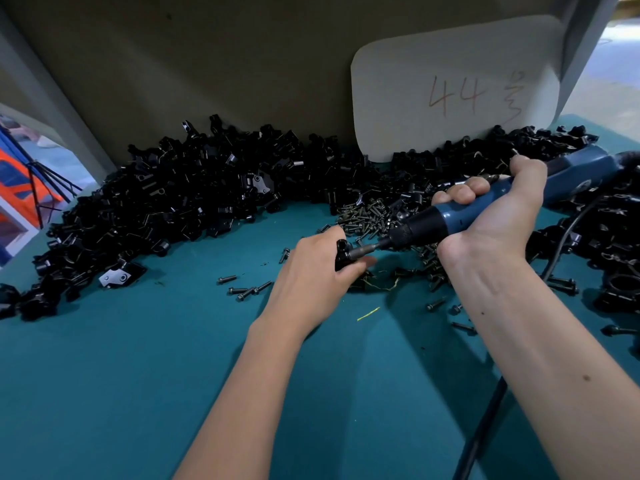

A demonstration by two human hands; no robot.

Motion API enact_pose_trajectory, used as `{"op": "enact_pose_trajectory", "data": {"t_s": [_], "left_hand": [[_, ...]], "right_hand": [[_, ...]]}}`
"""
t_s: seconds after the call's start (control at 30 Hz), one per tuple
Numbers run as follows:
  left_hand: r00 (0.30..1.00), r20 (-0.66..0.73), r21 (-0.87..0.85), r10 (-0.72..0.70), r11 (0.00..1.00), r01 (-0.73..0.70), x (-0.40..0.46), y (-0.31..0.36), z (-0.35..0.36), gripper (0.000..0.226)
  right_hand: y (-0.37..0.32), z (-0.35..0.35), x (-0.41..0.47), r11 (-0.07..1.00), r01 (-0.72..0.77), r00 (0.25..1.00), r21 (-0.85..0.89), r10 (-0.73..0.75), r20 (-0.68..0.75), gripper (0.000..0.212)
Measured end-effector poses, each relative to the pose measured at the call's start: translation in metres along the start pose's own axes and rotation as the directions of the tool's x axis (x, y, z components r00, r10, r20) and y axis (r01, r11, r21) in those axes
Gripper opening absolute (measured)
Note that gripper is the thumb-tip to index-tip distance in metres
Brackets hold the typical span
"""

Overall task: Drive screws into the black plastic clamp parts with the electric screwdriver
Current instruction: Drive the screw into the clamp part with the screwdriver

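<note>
With the left hand [313, 268] pinching the clamp [343, 255] and the right hand [498, 209] gripping the driver [460, 216], a tilted bit could slip onto the fingers [363, 263]

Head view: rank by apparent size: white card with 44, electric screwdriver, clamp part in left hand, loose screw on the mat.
1. White card
2. Electric screwdriver
3. Clamp part, partly hidden by the left hand
4. Loose screw

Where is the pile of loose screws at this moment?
In the head view, the screw pile lies centre-right on the teal table, just beyond the left hand, beneath the electric screwdriver.
</note>
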State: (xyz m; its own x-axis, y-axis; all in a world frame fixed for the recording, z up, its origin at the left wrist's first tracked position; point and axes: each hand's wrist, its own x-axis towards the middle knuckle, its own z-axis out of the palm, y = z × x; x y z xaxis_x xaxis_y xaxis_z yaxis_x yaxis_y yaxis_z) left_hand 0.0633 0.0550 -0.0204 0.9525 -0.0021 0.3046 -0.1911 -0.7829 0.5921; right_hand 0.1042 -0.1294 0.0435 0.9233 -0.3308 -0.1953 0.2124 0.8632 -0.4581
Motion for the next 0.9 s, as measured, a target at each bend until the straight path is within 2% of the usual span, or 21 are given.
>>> {"op": "enact_pose_trajectory", "data": {"t_s": [0.2, 0.4, 0.53, 0.63, 0.7, 0.77, 0.8, 0.83, 0.9], "left_hand": [[0.993, -0.085, 0.098, 0.079, 0.993, -0.07, -0.002, 0.004, -0.003, 0.047], [0.988, -0.128, 0.094, 0.088, 0.993, -0.077, -0.004, 0.002, -0.008, 0.048], [0.998, -0.031, -0.019, 0.049, 0.999, -0.049, -0.002, -0.001, -0.01, 0.047], [1.0, -0.017, -0.183, 0.021, 0.983, -0.024, -0.001, -0.005, -0.014, 0.04], [0.999, -0.044, -0.211, -0.012, 0.977, 0.002, -0.001, -0.015, -0.024, 0.038], [0.99, -0.085, -0.274, -0.115, 0.958, 0.088, -0.001, -0.024, -0.034, 0.043], [0.977, -0.08, -0.395, -0.2, 0.906, 0.153, -0.001, -0.027, -0.037, 0.044], [0.958, -0.039, -0.557, -0.284, 0.802, 0.215, -0.001, -0.028, -0.04, 0.043], [0.92, 0.144, -0.804, -0.365, 0.499, 0.324, 0.0, -0.027, -0.042, 0.04]], "right_hand": [[-0.001, 0.001, 0.0, 1.0, -0.001, 0.999, -0.007, 0.001, -0.039, 0.033], [0.002, 0.002, -0.001, 0.998, -0.005, 1.0, 0.059, 0.005, -0.008, 0.038], [-0.001, 0.0, 0.0, 0.995, -0.064, 0.988, 0.075, 0.053, 0.145, 0.037], [-0.007, 0.002, 0.0, 0.98, -0.139, 0.967, 0.141, 0.104, 0.232, 0.042], [-0.013, 0.002, 0.002, 0.949, -0.209, 0.96, 0.234, 0.153, 0.236, 0.044], [-0.018, 0.0, 0.005, 0.951, -0.195, 0.972, 0.239, 0.155, 0.178, 0.043], [-0.019, 0.0, 0.006, 0.967, -0.168, 0.98, 0.193, 0.143, 0.136, 0.041], [-0.018, -0.001, 0.006, 0.981, -0.142, 0.987, 0.132, 0.131, 0.092, 0.04], [-0.013, -0.003, 0.008, 0.993, -0.119, 0.992, 0.008, 0.119, 0.031, 0.048]]}}
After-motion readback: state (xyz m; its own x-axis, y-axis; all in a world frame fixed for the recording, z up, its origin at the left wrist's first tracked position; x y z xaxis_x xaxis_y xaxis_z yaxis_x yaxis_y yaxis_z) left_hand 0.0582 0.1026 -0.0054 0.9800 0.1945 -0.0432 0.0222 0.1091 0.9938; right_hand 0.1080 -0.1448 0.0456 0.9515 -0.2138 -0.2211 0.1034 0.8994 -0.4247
